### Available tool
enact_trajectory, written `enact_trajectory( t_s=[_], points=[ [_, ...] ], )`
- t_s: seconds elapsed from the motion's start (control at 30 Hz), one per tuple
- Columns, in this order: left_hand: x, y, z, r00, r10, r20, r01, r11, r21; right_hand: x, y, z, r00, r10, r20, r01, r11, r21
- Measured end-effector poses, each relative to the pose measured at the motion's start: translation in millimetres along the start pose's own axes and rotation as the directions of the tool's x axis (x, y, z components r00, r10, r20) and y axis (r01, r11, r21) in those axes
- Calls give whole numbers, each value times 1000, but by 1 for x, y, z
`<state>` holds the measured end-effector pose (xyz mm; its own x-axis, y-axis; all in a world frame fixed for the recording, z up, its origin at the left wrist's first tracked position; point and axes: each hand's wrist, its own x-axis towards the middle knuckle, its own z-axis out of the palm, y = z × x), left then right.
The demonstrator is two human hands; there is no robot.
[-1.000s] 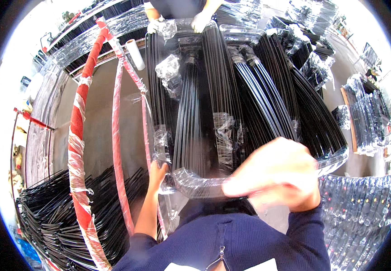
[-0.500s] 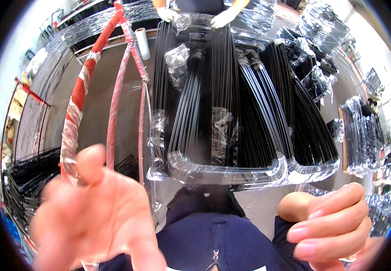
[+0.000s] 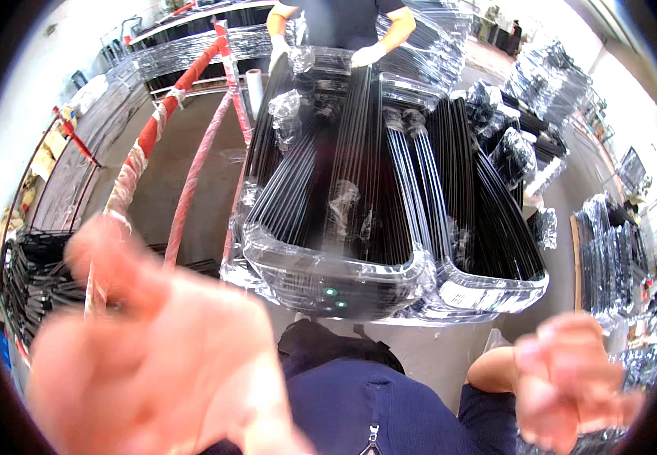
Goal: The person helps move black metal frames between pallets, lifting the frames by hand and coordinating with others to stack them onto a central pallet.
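My left hand (image 3: 169, 341) is raised close in front at the lower left, blurred, palm showing and fingers apart, with nothing in it. At the lower right my right hand (image 3: 571, 379) is curled into a loose fist, also blurred. Its palm is hidden, so what it may hold cannot be seen. Between and beyond the hands lies a stack of black frame-like bars (image 3: 359, 152), with clear plastic film (image 3: 321, 265) around its rounded near end. A second bundle of black bars (image 3: 495, 220) rests to its right, its near end also wrapped. Neither hand touches the bundles.
Across the stack, a person in white gloves (image 3: 368, 55) holds its far end. A red post frame (image 3: 154, 129), partly film-wrapped, stands at the left, near a white roll (image 3: 255, 91). More wrapped stacks (image 3: 605, 250) stand at the right. Loose black bars (image 3: 36, 265) lie at the left.
The view has shifted, and the near end of the main stack now appears farther left. The person opposite shows more fully, still at the far end. My right hand has turned, its fingers still curled.
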<state>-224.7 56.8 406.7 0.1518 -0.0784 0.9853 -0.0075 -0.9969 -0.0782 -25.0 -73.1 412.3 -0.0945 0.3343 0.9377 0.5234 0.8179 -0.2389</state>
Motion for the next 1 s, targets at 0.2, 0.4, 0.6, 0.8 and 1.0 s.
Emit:
enact_trajectory(
  t_s=[0.2, 0.4, 0.6, 0.8, 1.0],
  points=[
    [-91, 5, 82, 723, -686, 80, 691, 715, -104, -89, 72, -33, 682, 685, 257, -721, 688, 79],
    [-164, 7, 153, 546, -808, 222, 813, 575, 93, -177, 162, 25, 654, 698, 293, -717, 695, -56],
    [-231, -23, 145, 465, -856, 227, 610, 496, 618, -196, 176, 76, 680, 643, 353, -500, 759, -418],
    [-219, -19, 146, 30, -907, 421, 692, 323, 646, -205, 182, 76, 796, 520, 310, -352, 814, -462],
    [-211, -16, 141, 61, -891, 450, 705, 357, 613, -208, 186, 81, 816, 491, 305, -319, 822, -471]
  ],
)
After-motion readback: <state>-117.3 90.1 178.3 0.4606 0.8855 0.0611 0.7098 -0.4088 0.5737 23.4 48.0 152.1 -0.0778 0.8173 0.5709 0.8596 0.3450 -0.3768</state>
